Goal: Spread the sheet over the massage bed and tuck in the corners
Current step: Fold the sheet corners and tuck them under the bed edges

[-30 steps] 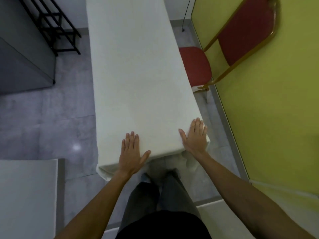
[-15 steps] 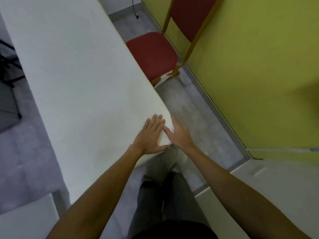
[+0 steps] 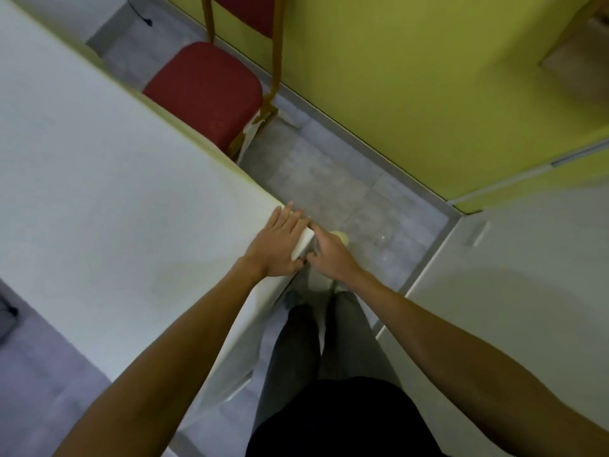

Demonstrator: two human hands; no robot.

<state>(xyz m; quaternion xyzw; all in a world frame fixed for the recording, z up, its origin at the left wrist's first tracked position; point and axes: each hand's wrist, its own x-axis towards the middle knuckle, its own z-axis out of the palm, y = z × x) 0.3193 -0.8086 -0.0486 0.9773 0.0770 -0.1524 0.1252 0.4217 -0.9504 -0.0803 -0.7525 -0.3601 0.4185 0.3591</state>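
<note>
A red-seated chair (image 3: 204,84) stood at upper centre on grey floor tiles (image 3: 329,179), against a yellow-green wall (image 3: 412,77).

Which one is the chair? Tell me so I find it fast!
Start at the long white-sheeted massage bed. Between the bed and the yellow-green wall stands a chair with a padded red seat and a golden metal frame. It is the only red thing here.

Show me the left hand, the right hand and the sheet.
left hand (image 3: 280,247): head view, back of the hand.
right hand (image 3: 331,258): head view, back of the hand.
sheet (image 3: 115,192): head view, bare flat top.
</note>
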